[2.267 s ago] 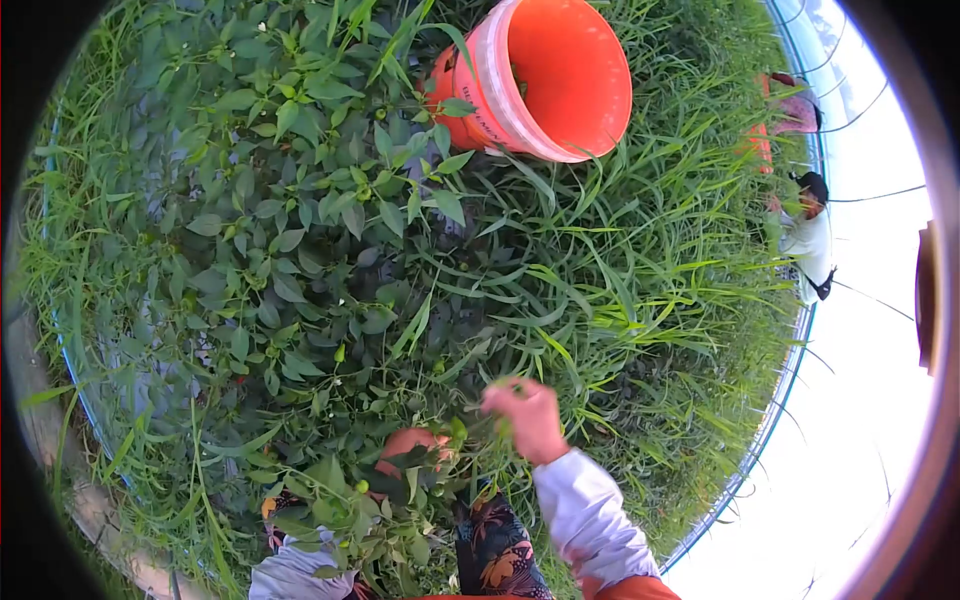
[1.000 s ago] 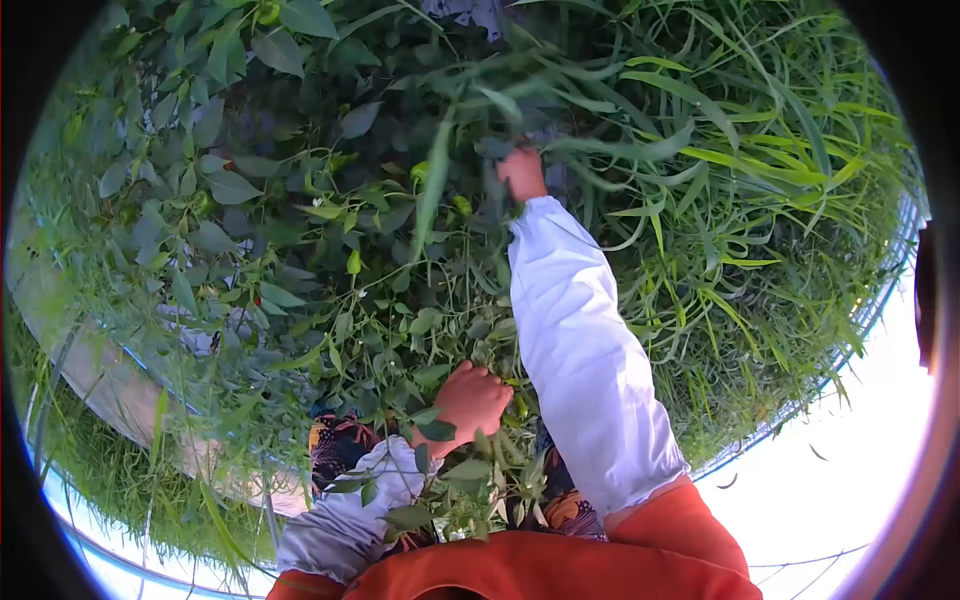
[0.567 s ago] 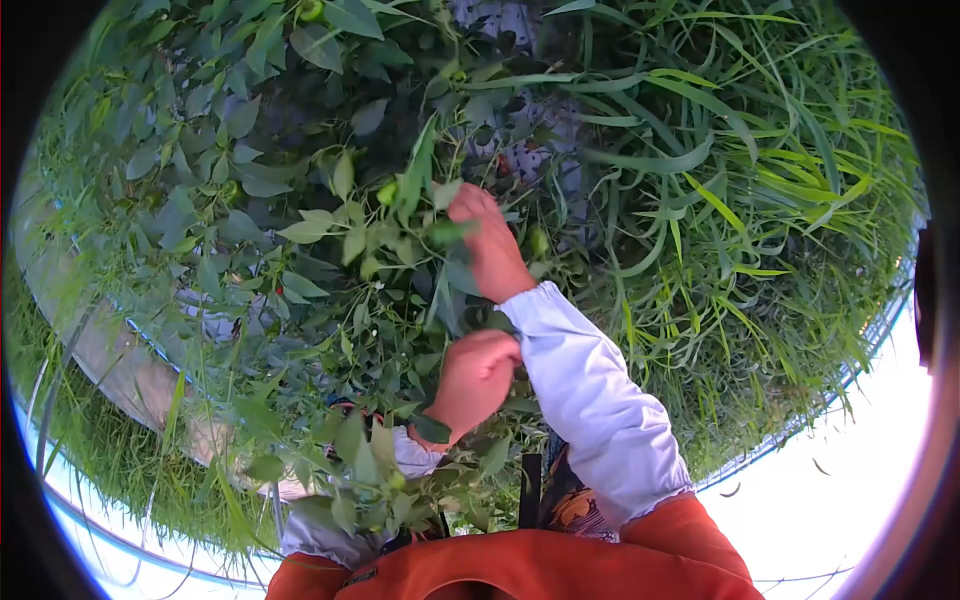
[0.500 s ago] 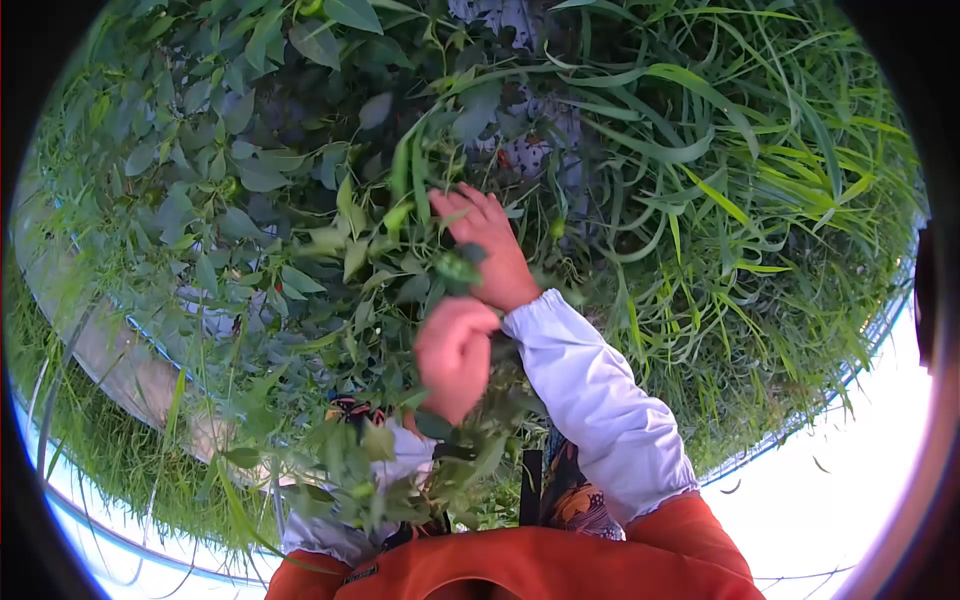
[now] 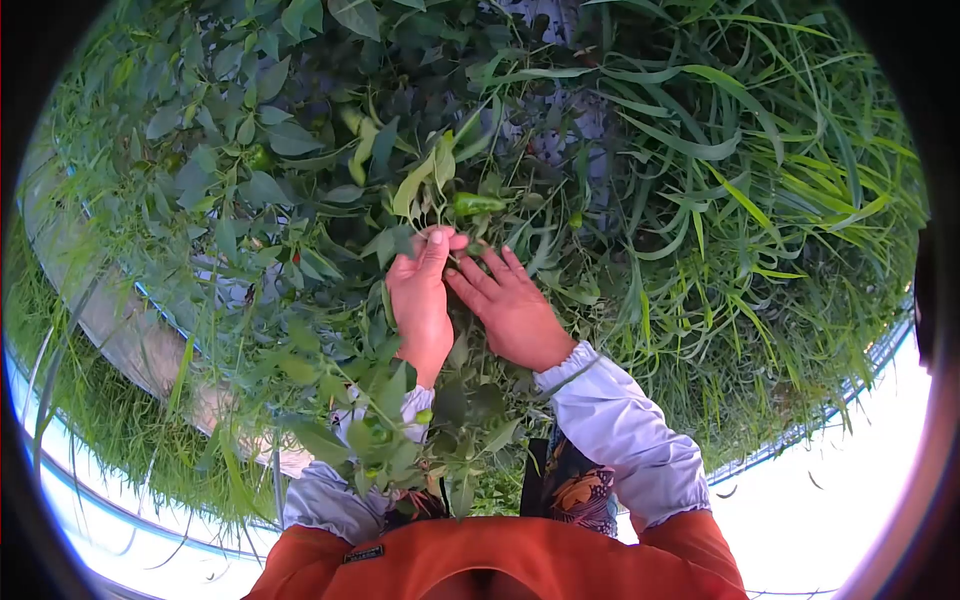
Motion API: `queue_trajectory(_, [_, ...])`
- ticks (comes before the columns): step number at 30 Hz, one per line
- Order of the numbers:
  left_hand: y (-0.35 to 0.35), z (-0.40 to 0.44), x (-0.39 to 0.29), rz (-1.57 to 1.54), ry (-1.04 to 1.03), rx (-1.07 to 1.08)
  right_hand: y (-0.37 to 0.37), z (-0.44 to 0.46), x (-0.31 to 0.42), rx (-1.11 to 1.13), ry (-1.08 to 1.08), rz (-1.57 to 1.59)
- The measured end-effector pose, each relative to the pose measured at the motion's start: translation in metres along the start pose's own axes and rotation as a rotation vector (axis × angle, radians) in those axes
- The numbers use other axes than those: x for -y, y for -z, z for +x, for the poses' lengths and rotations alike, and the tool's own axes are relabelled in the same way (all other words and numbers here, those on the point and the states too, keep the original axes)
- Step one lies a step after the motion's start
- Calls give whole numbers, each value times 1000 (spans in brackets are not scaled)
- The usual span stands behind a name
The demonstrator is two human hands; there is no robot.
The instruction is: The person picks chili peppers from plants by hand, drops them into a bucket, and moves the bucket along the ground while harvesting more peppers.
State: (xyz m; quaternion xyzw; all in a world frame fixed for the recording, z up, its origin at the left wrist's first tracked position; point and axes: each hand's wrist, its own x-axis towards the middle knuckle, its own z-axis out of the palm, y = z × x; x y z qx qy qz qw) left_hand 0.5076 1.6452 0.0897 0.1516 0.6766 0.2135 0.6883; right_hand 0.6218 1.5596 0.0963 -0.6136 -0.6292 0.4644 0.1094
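My left hand [image 5: 422,305] is closed, thumb against the index finger, pinching a thin pepper plant stem among the leaves. Pale green leaves [image 5: 428,178] stand up just beyond its fingertips. Close by, a green pepper [image 5: 478,204] hangs above the gap between both hands. Back up and fingers apart, my right hand [image 5: 518,315] rests over the foliage beside the left one. Its fingertips are near the pinched stem, and I see nothing held in it. Leafy pepper branches [image 5: 385,425] partly cover my left forearm.
Pepper plants [image 5: 270,130] fill the left side, with another green pepper [image 5: 260,157] among them. Tall grass [image 5: 740,190] crowds the right. Pale ground sheeting [image 5: 545,150] shows between the stems. A greyish strip [image 5: 130,350] curves along the lower left.
My left hand has moved forward from beside the right wrist to the stem near the right fingertips. The right hand has drawn back slightly and to the right.
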Motion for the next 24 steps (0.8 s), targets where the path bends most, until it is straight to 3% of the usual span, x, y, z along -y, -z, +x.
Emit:
queue_trajectory(4, [1, 3, 5, 51, -8, 38, 8, -5, -8, -378, -171, 549])
queue_trajectory(5, [4, 6, 13, 58, 5, 29, 14, -6, -8, -497, -321, 629])
queue_trajectory(6, [3, 5, 11, 53, -11, 38, 11, -2, -15, -667, -330, 504])
queue_trajectory(9, [2, 1, 10, 40, -44, 82, 44, 21, -22, -775, -273, 144])
queue_trajectory(12, [2, 0, 13, -9, -48, 127, 50, 50, -22, -532, -169, 279])
queue_trajectory(13, [2, 0, 15, -46, -44, 132, 47, 52, -18, -410, -225, 335])
queue_trajectory(14, [0, 0, 15, -84, -39, 139, 37, 53, -21, -389, -231, 340])
queue_trajectory(16, [-3, -1, 9, -109, 33, 71, 42, 51, -2, -525, -225, 34])
queue_trajectory(19, [2, -4, 6, -133, 151, -23, 47, 36, 30, -533, -289, -46])
queue_trajectory(24, [-7, -10, 1, 47, 151, 105, 39, 12, 50, -277, -503, 102])
